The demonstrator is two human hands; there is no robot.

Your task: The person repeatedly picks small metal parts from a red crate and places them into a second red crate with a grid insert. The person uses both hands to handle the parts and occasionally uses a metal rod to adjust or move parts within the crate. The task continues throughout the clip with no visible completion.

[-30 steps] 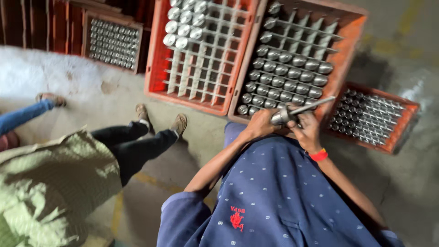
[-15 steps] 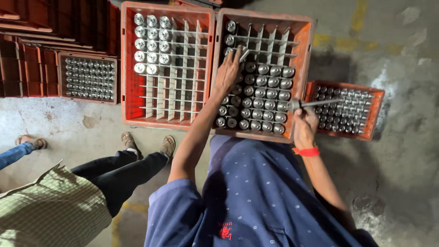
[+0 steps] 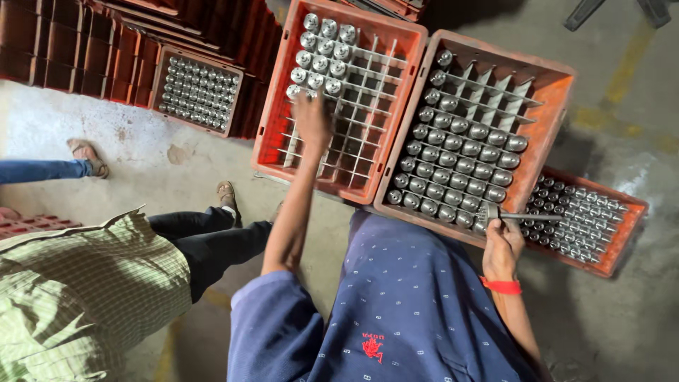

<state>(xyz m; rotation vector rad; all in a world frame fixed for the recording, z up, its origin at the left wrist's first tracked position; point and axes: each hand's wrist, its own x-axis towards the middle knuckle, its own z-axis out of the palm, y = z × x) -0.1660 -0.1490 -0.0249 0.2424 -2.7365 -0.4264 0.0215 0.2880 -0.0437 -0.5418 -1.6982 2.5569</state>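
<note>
Other person: a person in a checked shirt and dark trousers stands at the left, close to the left arm, with bare floor in front.
Left hand: the left hand reaches into the left crate, fingers bent over the grid just below the shiny metal pieces; I cannot tell if it holds one.
Left crate: mostly open slots, orange walls all round.
Right crate: the right crate touches the left one; its top rows are open.
Right hand: the right hand is closed around a metal tool at the near edge.
Far right: a small crate sits low, grey floor beyond.
</note>
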